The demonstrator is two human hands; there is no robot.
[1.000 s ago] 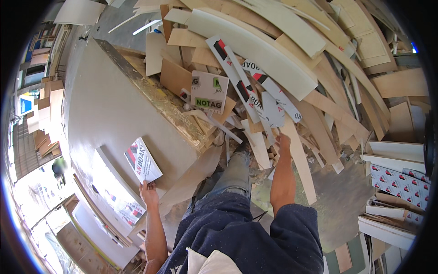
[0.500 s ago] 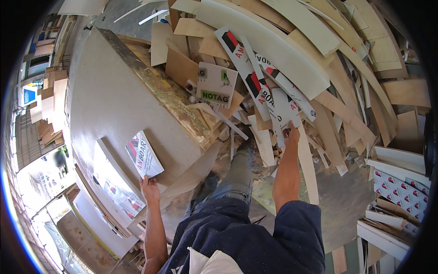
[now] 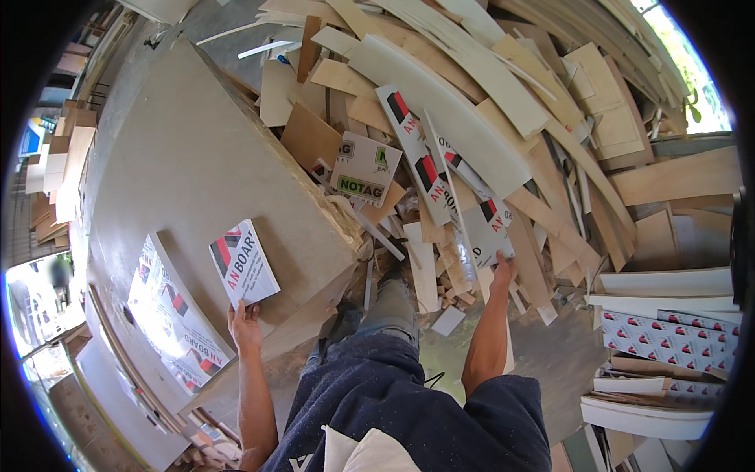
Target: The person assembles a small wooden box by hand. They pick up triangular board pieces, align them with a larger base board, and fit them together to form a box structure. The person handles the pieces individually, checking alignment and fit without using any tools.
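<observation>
My left hand (image 3: 245, 324) rests its outstretched fingers against the near edge of a small stack of white printed board pieces (image 3: 253, 275). That stack lies on the large grey-brown tabletop (image 3: 181, 157). My right hand (image 3: 503, 271) is closed on the near edge of a white printed board offcut (image 3: 484, 236), over the heap of scraps; its thumb and fingers are partly hidden. Just beyond that offcut lie long printed strips (image 3: 417, 153). A squarish white board with a green printed patch (image 3: 366, 169) sits between the heap and the tabletop.
A tall heap of plywood strips (image 3: 543, 197) spreads ahead and right. A long glossy printed board (image 3: 177, 315) lies left of the small stack. Stacked panels (image 3: 661, 342) stand at the right. On the floor by my legs is a white piece (image 3: 448, 321).
My right hand has drawn the printed offcut nearer to me, away from the long strips. The view has turned right. My left hand stays at the small stack.
</observation>
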